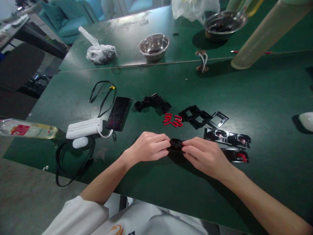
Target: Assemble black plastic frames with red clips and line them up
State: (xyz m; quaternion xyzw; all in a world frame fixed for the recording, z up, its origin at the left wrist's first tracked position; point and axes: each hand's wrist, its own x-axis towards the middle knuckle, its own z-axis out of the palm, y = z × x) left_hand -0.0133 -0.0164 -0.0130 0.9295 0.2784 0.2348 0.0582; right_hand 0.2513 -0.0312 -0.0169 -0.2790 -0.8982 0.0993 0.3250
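Observation:
A small black plastic part (pixel 176 144) is gripped between my two hands, just above the green table (pixel 151 182). My left hand (pixel 153 146) pinches its left side; my right hand (pixel 202 155) pinches its right side. Fingers cover both ends, so its full shape is hidden. Beyond the hands lie several small red plastic pieces (pixel 176 120). Black square frames (pixel 198 116) rest behind the right hand, and small black block-like parts (pixel 156 101) lie farther back. Beside my right hand are glossy black assemblies (pixel 227 137), one below (pixel 236 155) with a red piece in it.
At the left lie a phone (pixel 118 113), a white power bank (pixel 84 128), a white case (pixel 80 142), black cables (pixel 73 163) and a bottle (pixel 29 129). Farther back stand metal bowls (pixel 154 47), a plastic bag (pixel 100 54) and a tall cylinder (pixel 266 36). A white mouse-like object (pixel 306 121) sits right.

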